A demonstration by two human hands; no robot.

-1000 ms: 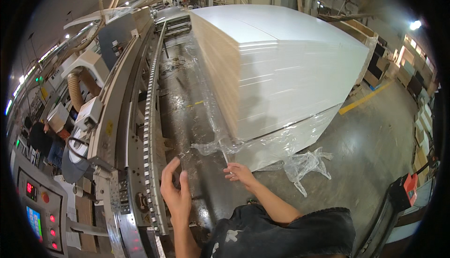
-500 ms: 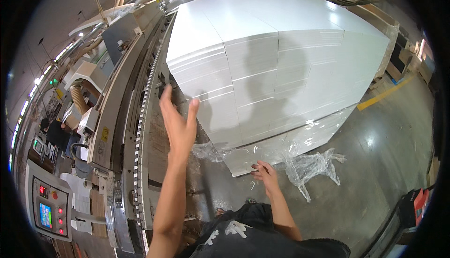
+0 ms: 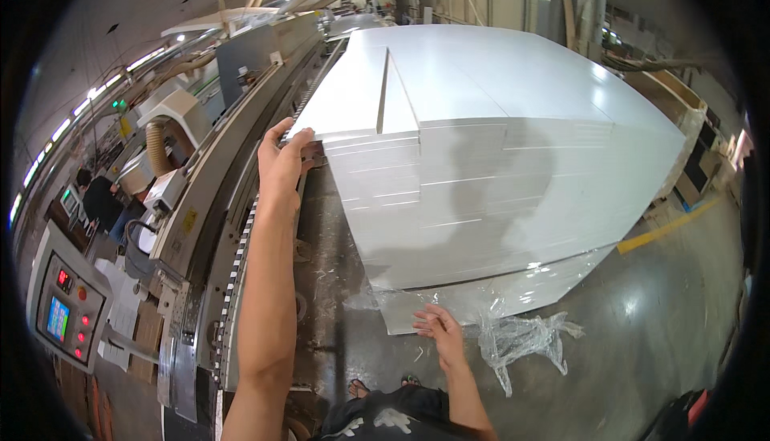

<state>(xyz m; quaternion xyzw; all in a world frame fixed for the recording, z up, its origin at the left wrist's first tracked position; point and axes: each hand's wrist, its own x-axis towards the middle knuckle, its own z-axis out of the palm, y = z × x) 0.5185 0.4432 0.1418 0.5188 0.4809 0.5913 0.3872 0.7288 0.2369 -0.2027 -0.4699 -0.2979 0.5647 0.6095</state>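
White board [image 3: 350, 96] — left fingers [image 3: 277, 131] pinch its corner; right fingers [image 3: 439, 313] hang slightly spread.

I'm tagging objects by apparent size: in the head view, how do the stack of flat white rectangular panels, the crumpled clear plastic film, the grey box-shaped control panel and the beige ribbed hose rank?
1. White panel stack
2. Control panel and plastic film: too alike to rank
3. Ribbed hose, smallest

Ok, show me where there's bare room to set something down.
Open floor lies right of the white panel stack, between the yellow stripe and the crumpled plastic; the stack's top is bare. Crowded: the stack's left corner, where the left hand touches it beside the machine.
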